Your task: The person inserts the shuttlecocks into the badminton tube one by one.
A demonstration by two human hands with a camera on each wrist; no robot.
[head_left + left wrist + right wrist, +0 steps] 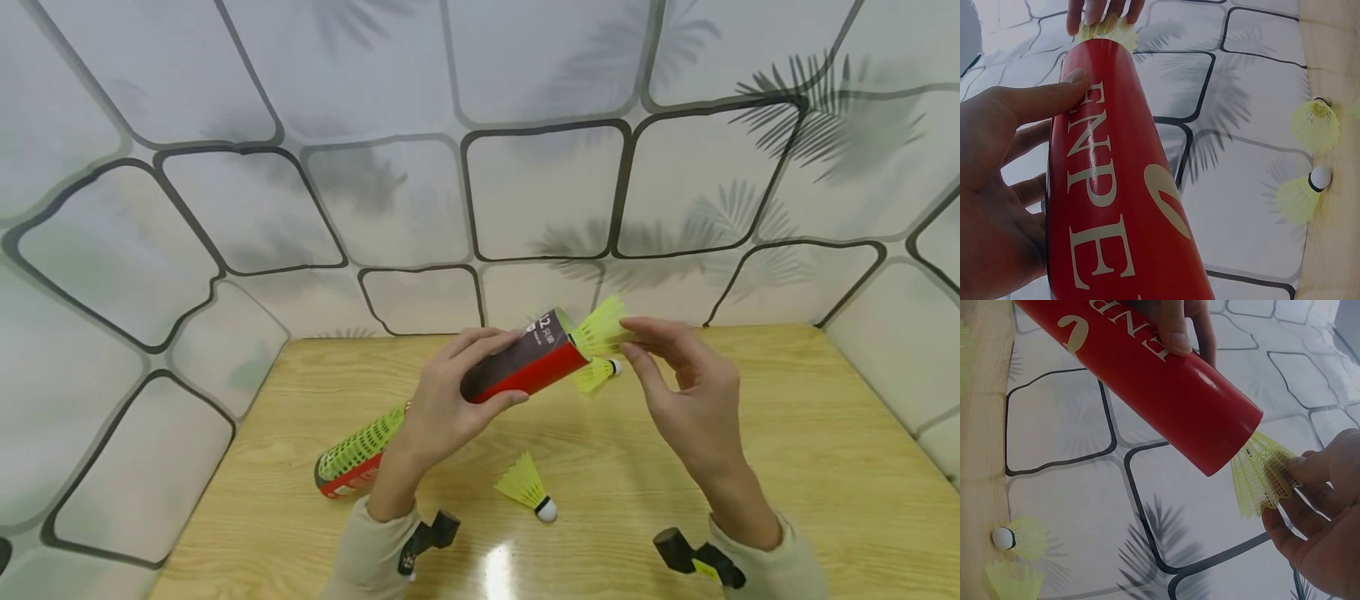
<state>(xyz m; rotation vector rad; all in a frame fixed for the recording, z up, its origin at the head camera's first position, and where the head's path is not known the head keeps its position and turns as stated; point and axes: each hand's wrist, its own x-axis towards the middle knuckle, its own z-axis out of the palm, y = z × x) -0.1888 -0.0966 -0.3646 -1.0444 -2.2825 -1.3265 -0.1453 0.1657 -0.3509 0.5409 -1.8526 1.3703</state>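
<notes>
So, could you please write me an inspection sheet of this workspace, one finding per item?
Surface: wood-grain table, with a bright reflection towards the person.
Job's things: tilted red-and-dark tube; yellow shuttlecock at its mouth, cork out of view.
Clutter: near shuttlecock and far shuttlecock, both loose on the table; second tube lying at the left, partly hidden.
Hands: left hand holds the tilted tube; right hand pinches the yellow shuttlecock's skirt.
Cables: nothing seen.
Surroundings: pale wall with dark outlines and leaf patterns.
</notes>
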